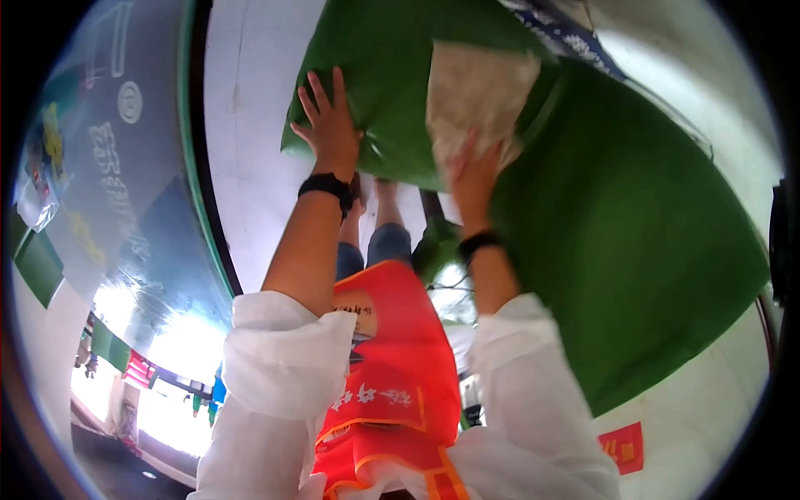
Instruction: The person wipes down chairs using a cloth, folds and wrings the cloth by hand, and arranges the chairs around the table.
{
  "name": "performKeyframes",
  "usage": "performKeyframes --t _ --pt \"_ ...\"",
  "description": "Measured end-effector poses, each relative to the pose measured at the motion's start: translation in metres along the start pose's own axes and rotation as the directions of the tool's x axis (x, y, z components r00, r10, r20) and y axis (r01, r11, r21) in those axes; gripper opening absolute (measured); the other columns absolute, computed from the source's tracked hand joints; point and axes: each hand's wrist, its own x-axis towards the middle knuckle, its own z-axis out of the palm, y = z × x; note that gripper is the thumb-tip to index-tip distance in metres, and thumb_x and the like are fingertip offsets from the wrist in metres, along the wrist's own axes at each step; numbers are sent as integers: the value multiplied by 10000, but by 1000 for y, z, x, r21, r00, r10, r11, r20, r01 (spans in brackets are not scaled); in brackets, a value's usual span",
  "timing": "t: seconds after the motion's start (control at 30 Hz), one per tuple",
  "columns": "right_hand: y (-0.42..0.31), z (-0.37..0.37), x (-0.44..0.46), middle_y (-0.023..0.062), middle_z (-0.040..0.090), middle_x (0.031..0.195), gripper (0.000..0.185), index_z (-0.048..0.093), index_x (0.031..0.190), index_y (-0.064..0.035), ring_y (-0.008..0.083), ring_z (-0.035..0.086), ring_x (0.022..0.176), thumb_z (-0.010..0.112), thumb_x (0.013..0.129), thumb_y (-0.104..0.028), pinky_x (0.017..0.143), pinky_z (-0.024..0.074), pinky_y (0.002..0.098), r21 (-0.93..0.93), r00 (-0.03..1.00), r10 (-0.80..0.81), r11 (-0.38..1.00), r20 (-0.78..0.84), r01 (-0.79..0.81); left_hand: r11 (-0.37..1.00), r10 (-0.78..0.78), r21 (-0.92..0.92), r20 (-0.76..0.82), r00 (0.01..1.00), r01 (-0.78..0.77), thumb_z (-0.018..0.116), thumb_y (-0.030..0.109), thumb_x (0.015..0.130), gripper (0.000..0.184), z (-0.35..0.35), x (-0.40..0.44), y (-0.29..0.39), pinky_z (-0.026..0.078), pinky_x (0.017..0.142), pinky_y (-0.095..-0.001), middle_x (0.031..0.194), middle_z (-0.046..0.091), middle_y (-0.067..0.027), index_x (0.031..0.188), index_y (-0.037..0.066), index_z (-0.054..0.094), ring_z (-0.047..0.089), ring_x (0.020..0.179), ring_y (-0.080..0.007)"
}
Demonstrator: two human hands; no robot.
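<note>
My left hand (pixel 327 125) lies with fingers spread on the edge of a smooth green surface (pixel 379 67), which looks like a covered tabletop. My right hand (pixel 477 179) is on a beige cloth (pixel 479 87), gripping its near end. The cloth lies flat on the green surface, and my right fingers are slightly blurred. A second green panel (pixel 625 225) adjoins on the right, below my right wrist. Dark bands circle both my wrists. What is under the green surface is mostly hidden.
A glass board with white writing (pixel 129 175) stands at the left, its dark frame close to my left arm. A patterned blue cloth (pixel 575 37) lies beyond the green surface. A red sign (pixel 623 448) is on the white wall at lower right. I wear a red apron (pixel 400 358).
</note>
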Motion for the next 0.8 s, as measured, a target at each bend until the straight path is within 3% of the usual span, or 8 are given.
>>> performKeyframes --t 0.07,0.13,0.23,0.53,0.6,0.67,0.73,0.8 --pt "-37 9 -50 368 221 1296 554 261 1359 -101 500 206 1223 429 855 -261 1016 177 529 186 997 64 980 39 -70 999 -15 34 3 1000 15 784 182 595 1131 -2 -1 2 263 908 -679 1456 -51 -87 1388 290 -15 62 1327 -343" --pt "-56 14 -75 337 154 1346 527 278 1352 -75 476 166 1254 402 872 -253 1023 181 487 205 984 98 970 148 -128 999 -45 0 -37 998 45 778 160 600 1119 -8 -3 6 259 910 -679 1457 -53 -82 1390 287 -5 55 1330 -335" --pt "-66 9 -49 337 165 1338 509 312 1336 -69 450 167 1262 420 866 -233 1021 184 482 168 989 124 976 79 -136 995 -59 83 -50 997 63 773 163 607 1120 -8 -1 1 246 913 -681 1458 -62 -80 1391 283 -16 40 1333 -328" --pt "-16 -6 170 295 213 1343 532 344 1325 -138 448 154 1260 466 847 -337 1015 163 518 111 978 -154 979 -139 170 985 -66 150 -117 991 83 737 159 650 1062 17 4 7 252 890 -694 1454 -63 -99 1394 277 -12 29 1328 -348" --pt "-38 -16 179 302 226 1332 543 353 1317 -128 460 168 1250 490 834 -333 1011 166 527 161 992 -77 983 -97 92 981 -77 164 -129 989 98 728 164 661 1049 15 2 8 256 887 -692 1454 -59 -102 1393 278 -13 31 1327 -350" --pt "-59 -13 166 308 238 1320 554 362 1310 -118 472 181 1239 515 820 -328 1006 170 536 215 998 -9 976 -65 23 992 -60 111 -51 997 66 518 18 749 864 6 0 7 251 888 -687 1458 -43 -97 1399 278 12 55 1332 -333" --pt "-63 -5 126 306 268 1301 580 375 1296 -100 478 234 1211 569 783 -290 997 198 531 144 965 -247 956 -87 257 992 -64 101 -67 996 70 530 17 740 874 5 0 5 250 896 -680 1459 -39 -88 1397 288 22 57 1332 -332" --pt "-70 -5 72 299 295 1284 615 374 1288 -75 471 278 1189 608 749 -255 990 237 503 303 943 -330 896 -39 325 990 -65 121 -20 998 66 543 29 737 882 0 -2 5 257 903 -666 1461 -33 -75 1396 300 22 64 1333 -322"
